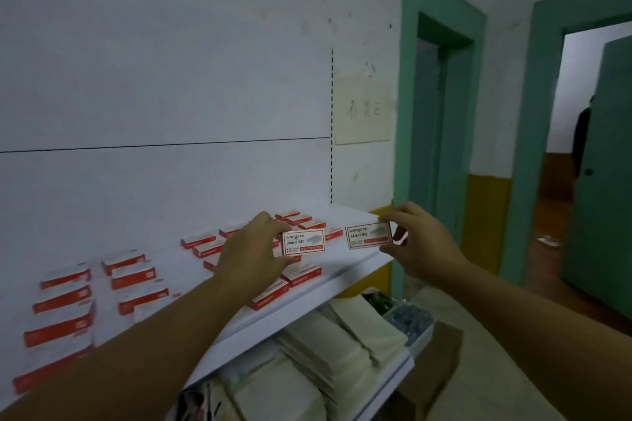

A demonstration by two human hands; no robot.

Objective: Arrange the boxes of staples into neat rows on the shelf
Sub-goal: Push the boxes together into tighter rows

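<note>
**A:** Head view, and both hands are up over the white shelf (345, 265). The left hand (251, 251) pinches the left-hand box (303, 242) by its left end, label facing us.

**B:** And the right hand (419, 243) mirrors it: thumb and fingers clamp the right-hand box (368, 235) at its right end. The two boxes are held side by side with a small gap between them, above the shelf's right end.

**A:** The hands are apart, each gripping its own box. Whether either box touches the shelf, I cannot tell.

**B:** Below and to the left, more staple boxes (133, 275) lie flat in loose columns, red edges toward us, running from the near left to the far right.

**A:** Under that, a lower shelf (386, 386) carries paper stacks (342, 335), with a bin (422, 335) of bluish items at its right end.

**B:** Far right, a green door frame (407, 113), and a note (362, 109) taped to the wall beside it.
</note>
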